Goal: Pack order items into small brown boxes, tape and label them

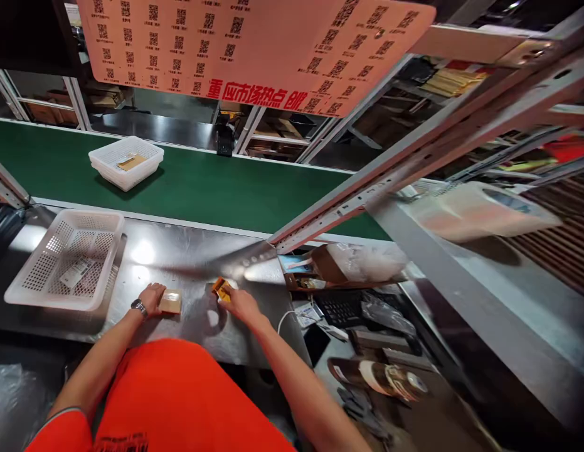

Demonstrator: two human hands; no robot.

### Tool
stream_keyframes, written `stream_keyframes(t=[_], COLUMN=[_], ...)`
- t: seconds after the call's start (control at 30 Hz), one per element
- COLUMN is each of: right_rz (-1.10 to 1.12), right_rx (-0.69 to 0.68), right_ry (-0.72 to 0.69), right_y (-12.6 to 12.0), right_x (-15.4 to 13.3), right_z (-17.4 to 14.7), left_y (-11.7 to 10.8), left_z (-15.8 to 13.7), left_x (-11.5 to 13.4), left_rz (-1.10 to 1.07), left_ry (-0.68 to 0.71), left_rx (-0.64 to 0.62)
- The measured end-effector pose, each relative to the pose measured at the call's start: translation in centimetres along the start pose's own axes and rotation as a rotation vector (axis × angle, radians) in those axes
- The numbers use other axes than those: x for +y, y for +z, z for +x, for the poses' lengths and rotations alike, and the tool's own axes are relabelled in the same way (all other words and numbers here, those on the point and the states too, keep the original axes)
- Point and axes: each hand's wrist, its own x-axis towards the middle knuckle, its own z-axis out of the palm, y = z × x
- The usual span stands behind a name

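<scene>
My left hand (152, 299), with a watch at the wrist, is at the left side of a small tan cardboard box (170, 301). A shiny strip crosses the top of the box, which lies flat on the metal worktable (192, 251). To the right, my right hand (239, 304) is closed around a small orange-yellow object (221, 289) with a dark edge, which looks like a tape dispenser. It is held apart from the box, over the table. My fingers partly hide it, and its exact kind is unclear.
On the left stands a white perforated basket (63, 300) with a labelled packet inside. Another white basket (127, 164) rides on the green conveyor belt (211, 191). A metal post (329, 216) slants up at the right, near a keyboard (341, 309) and a brown jar (376, 378). A code-covered board (273, 56) hangs overhead.
</scene>
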Motion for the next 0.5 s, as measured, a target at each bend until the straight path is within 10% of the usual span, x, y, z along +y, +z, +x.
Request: stream_keyframes(t=[0.2, 0.5], right_rz=[0.425, 1.108], right_rx=[0.246, 0.042], right_ry=[0.111, 0.078], right_y=[3.1, 8.9], right_x=[-1.1, -11.0], right_z=[-0.1, 0.3], left_y=[-0.6, -0.6], left_z=[0.0, 0.0], left_x=[1.1, 4.8], left_rz=[-0.242, -0.292], left_ry=[-0.012, 0.016], left_rx=[0.184, 0.211])
